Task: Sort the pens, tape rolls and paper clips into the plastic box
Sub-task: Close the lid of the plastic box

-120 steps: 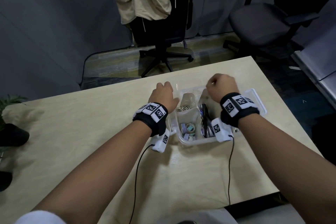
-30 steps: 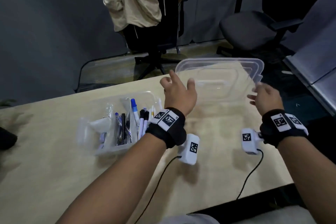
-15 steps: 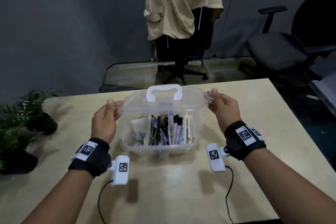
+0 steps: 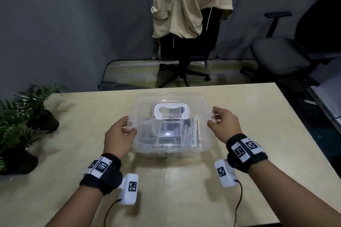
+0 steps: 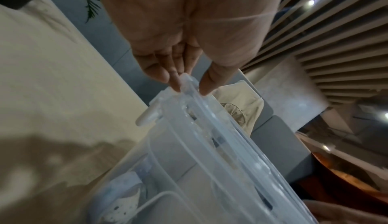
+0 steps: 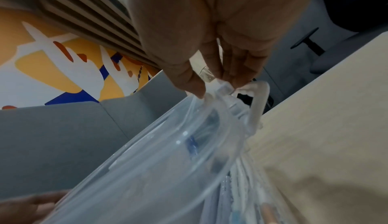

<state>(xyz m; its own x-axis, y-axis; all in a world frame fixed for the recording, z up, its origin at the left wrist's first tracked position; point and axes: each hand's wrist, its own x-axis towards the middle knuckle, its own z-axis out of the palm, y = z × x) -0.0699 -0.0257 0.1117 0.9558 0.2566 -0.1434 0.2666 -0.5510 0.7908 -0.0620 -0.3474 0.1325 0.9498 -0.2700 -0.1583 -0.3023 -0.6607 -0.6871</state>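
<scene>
Both hands grip the clear lid (image 4: pixel 171 101) over the plastic box (image 4: pixel 171 145) in the middle of the table (image 4: pixel 55 180): the left hand (image 4: pixel 118 136) pinches its left edge, the right hand (image 4: pixel 224 125) its right edge. Pens (image 4: pixel 196 134) lie in the box's right compartment, and a patterned tape roll (image 5: pixel 124 199) shows near its left wall.

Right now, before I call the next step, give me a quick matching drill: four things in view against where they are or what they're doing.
Things:
1. left hand
2. right hand
3. white handle
4. potted plants

Places:
A. table's left edge
B. on top of the clear lid
C. pinches the lid's right end
D. pinches the lid's left end

Pairs: 1-D, 2-C, 3-B, 4-A
</scene>
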